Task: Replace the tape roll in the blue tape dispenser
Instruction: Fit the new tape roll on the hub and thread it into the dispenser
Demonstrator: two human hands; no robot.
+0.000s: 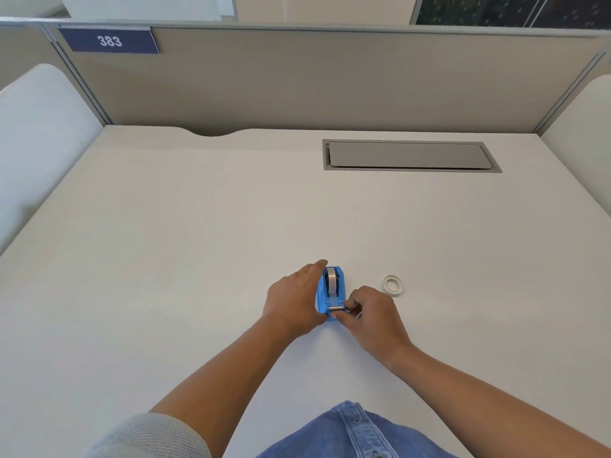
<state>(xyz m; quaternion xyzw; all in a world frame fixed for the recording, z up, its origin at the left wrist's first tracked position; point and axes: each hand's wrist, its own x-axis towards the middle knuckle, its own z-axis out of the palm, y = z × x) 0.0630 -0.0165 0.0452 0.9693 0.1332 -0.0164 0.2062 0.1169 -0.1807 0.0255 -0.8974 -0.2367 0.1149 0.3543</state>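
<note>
The blue tape dispenser [333, 290] stands on the white desk [198, 242], cutter end toward me, with a clear tape roll [331, 279] seated in it. My left hand [294, 300] wraps the dispenser's left side and holds it steady. My right hand [370, 314] pinches at the metal cutter end on the near right, fingers closed on what looks like the tape's loose end. A white empty tape ring [392, 285] lies flat on the desk to the right of the dispenser, apart from both hands.
A grey cable hatch [410, 156] is set into the desk at the back right. Beige partition walls [330, 81] close the desk at the back and sides, with a blue sign reading 383 [109, 40].
</note>
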